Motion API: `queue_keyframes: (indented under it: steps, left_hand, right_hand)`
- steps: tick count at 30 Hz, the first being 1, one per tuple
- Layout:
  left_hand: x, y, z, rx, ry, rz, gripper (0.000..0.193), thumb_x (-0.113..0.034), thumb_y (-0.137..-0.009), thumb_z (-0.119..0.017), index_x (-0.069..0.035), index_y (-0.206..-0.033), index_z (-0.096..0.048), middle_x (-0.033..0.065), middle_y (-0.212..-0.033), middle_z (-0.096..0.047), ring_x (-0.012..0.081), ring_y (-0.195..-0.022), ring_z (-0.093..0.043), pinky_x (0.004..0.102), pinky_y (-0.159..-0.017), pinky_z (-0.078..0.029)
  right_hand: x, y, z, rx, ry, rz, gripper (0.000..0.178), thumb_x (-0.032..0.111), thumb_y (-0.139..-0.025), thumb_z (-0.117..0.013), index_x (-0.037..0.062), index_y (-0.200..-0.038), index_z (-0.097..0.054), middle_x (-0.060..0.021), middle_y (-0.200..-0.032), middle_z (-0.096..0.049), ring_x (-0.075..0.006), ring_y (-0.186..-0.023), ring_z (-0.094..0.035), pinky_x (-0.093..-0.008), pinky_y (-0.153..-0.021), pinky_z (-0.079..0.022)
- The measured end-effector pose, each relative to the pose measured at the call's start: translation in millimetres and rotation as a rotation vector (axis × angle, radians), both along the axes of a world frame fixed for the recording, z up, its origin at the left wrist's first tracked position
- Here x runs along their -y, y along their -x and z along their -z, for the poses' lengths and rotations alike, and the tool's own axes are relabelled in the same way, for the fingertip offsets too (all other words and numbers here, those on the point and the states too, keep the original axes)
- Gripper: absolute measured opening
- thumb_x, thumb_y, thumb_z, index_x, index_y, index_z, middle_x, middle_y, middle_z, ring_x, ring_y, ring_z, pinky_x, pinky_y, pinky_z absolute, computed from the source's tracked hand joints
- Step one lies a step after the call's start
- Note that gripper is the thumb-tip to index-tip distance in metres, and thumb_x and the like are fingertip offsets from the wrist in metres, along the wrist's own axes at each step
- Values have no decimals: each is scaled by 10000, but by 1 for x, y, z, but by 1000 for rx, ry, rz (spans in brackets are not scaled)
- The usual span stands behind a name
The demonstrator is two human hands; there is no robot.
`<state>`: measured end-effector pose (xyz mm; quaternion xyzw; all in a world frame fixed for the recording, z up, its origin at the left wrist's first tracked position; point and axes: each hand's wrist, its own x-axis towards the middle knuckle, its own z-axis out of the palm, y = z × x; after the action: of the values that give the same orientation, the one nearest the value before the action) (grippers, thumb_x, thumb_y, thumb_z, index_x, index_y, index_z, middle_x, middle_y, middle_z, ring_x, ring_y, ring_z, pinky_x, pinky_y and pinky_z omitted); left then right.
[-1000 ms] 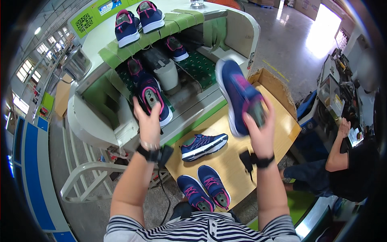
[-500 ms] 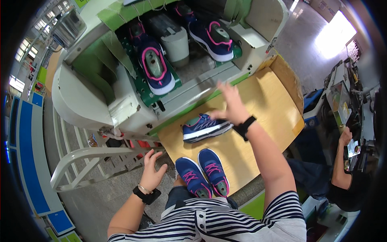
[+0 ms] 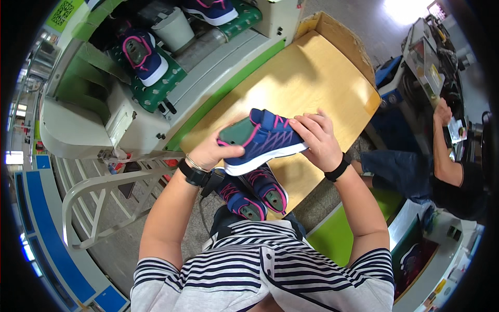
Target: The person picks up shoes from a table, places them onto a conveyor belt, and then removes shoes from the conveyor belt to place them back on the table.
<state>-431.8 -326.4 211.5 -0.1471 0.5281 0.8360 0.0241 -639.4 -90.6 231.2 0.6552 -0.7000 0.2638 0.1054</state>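
Observation:
Between my two hands is a blue sneaker (image 3: 267, 138) with pink laces, a white sole and a green last inside, held clear of the wooden board. My left hand (image 3: 210, 151) grips its heel, thumb along the near side. Around the toe wraps my right hand (image 3: 318, 139). Beneath it, a pair of matching sneakers stands at the board's near edge: a left sneaker (image 3: 244, 200) and a right sneaker (image 3: 271, 193), each with a last in it. Part of the pair is hidden by the held sneaker.
Ahead, a pale machine (image 3: 78, 122) carries matching sneakers, one (image 3: 141, 56) on a green belt (image 3: 169, 78). The wooden board (image 3: 306, 78) has a cardboard edge (image 3: 343, 44) at its far side. Left is a white rail (image 3: 78, 208); on the right, another person (image 3: 449, 174) works at equipment.
Both hands have come together on the sneaker that lay on the board; it is now lifted and held at heel and toe. The view has shifted, with the machine farther up and left.

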Motion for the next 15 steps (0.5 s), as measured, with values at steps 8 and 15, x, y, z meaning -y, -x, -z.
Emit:
queue_keyframes:
  steps: [8, 15]
  left_hand:
    - [-47, -18, -54, -32, -83, -587, 538, -110, -895, -633, 12, -1399, -487, 97, -1233, -641, 174, -1087, -634, 296, -936, -504]
    - [-62, -36, -11, 68, 492, -847, 751, -36, -878, -672, 0, -1519, -282, 158, -1365, -506, 203, -1187, -541, 313, -1024, -433]
  right_hand:
    - [-34, -120, 29, 728, -285, 125, 973, 270, -776, -801, 23, -1527, -234, -300, -1546, -238, -467, -1432, -245, -466, -1175, -238]
    - [-81, -141, 78, 1337, -169, 337, 787, 60, -820, -706, 12, -1487, -292, -252, -1378, -497, -337, -1305, -491, -374, -1086, -383]
